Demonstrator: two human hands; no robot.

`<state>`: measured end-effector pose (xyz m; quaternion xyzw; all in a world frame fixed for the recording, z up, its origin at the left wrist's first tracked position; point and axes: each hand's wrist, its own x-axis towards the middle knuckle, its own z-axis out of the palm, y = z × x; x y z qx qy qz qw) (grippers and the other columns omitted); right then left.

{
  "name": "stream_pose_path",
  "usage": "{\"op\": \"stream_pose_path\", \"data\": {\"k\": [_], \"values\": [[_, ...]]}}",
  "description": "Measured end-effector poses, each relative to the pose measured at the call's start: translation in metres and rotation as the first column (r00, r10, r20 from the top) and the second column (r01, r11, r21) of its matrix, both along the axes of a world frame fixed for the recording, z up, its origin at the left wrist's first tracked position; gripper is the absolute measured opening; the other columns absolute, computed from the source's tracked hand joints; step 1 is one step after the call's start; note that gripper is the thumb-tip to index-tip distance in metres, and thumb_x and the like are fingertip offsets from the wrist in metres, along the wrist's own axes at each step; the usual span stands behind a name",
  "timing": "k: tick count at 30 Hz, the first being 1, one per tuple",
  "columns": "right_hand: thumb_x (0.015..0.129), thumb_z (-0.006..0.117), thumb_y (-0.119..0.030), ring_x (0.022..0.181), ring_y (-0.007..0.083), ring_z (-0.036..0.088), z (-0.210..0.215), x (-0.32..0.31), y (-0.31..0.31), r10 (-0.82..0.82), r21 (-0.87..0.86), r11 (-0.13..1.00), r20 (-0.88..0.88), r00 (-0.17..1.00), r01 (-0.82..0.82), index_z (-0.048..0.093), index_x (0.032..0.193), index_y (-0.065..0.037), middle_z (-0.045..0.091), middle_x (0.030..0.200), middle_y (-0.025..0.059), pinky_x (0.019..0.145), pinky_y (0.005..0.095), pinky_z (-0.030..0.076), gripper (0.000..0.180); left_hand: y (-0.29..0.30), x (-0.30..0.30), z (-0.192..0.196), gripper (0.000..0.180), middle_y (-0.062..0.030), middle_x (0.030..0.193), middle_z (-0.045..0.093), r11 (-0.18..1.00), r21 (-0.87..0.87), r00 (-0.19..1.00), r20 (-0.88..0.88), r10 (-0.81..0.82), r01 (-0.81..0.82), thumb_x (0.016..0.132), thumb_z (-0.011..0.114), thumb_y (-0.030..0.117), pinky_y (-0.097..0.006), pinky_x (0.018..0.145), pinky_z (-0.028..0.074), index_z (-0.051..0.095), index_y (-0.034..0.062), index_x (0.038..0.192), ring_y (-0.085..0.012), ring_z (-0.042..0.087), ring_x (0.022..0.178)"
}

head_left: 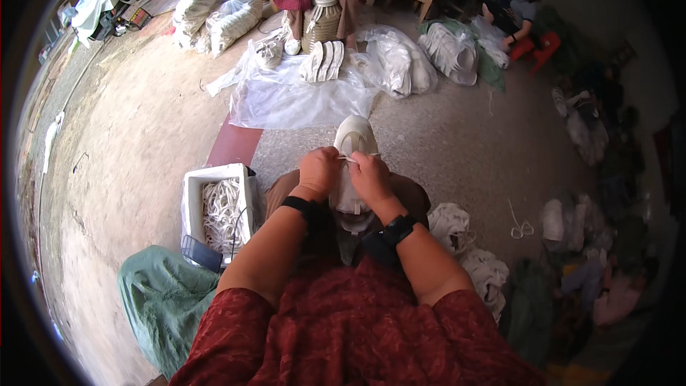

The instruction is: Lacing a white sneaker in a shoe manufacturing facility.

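Note:
A white shoe (pixel 355 131) lies in front of me between my knees, its toe pointing away and its heel toward my body. Both hands are over its lacing area, close together. My left hand (pixel 319 170) is closed at the shoe's left side, with its fingertips pinching a white shoelace (pixel 346 159). From the right, my right hand (pixel 371 180) is also closed in a pinch on the lace. The short stretch of lace between the fingertips shows; the lower eyelets are partly covered by my fingers.
Left of my knees stands a white box (pixel 191 209) of loose laces, beside a green sack (pixel 161 300). White shoe pieces (pixel 486 275) lie at my right. Ahead, a clear plastic sheet (pixel 286 104) holds shoe uppers (pixel 323 62) before a seated person. Another person sits far right.

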<state>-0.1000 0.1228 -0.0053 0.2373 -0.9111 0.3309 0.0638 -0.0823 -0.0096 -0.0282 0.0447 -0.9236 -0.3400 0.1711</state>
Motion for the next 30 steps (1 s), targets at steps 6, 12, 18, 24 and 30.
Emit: {"op": "stream_pose_path", "data": {"k": [6,12,18,24,30], "values": [[0.073,0.054,-0.015,0.083,0.0371,0.059,0.003,-0.021,-0.002,0.0,0.147,0.989,0.14,0.99,-0.02,0.063,0.087,-0.004,0.063,0.086,0.02,0.074,0.0435,0.047,0.02,-0.013,-0.001,-0.002,0.017,-0.02,0.085,0.062,0.923,-0.171,0.932,0.182,-0.314,0.344,0.075,0.054,0.015,-0.042,0.068,0.049,0.061,0.0001,0.08,-0.0344,0.061,0.08],[0.069,0.056,-0.014,0.087,0.036,0.06,0.012,-0.023,-0.006,-0.019,0.232,0.972,0.275,0.961,-0.047,0.064,0.085,-0.003,0.063,0.089,0.0197,0.077,0.0428,0.047,0.021,0.003,-0.003,0.028,0.016,-0.0161,0.081,0.062,0.909,-0.266,0.931,0.268,-0.249,0.32,0.075,0.055,0.015,-0.042,0.07,0.049,0.062,0.0015,0.075,-0.034,0.06,0.077],[0.069,0.054,-0.012,0.088,0.0364,0.06,0.02,-0.013,-0.019,-0.07,0.324,0.946,0.231,0.97,-0.009,0.064,0.084,-0.003,0.063,0.09,0.0189,0.077,0.0422,0.048,0.021,-0.032,-0.021,-0.013,0.011,-0.0161,0.068,0.06,0.908,-0.09,0.9,0.205,-0.384,0.408,0.069,0.057,0.012,-0.038,0.063,0.048,0.061,0.0017,0.067,-0.0343,0.059,0.069],[0.067,0.056,-0.01,0.084,0.0377,0.059,0.01,-0.011,-0.012,-0.033,0.303,0.953,0.136,0.99,-0.01,0.06,0.081,-0.002,0.062,0.084,0.02,0.074,0.0452,0.047,0.016,-0.037,-0.007,0.011,0.013,-0.0159,0.071,0.061,0.844,0.196,0.842,0.119,-0.526,0.5,0.07,0.061,0.012,-0.032,0.061,0.047,0.062,-0.0002,0.076,-0.0254,0.058,0.062],[0.072,0.055,-0.009,0.072,0.035,0.061,0.015,-0.001,-0.011,0.166,0.428,0.89,0.023,0.986,-0.159,0.057,0.082,-0.001,0.061,0.074,0.0194,0.063,0.043,0.049,0.014,-0.037,0.001,0.01,0.015,-0.0128,0.073,0.064,0.814,0.469,0.885,0.13,-0.447,0.342,0.072,0.059,0.007,-0.031,0.064,0.048,0.065,-0.0007,0.084,-0.0177,0.06,0.067]]}}
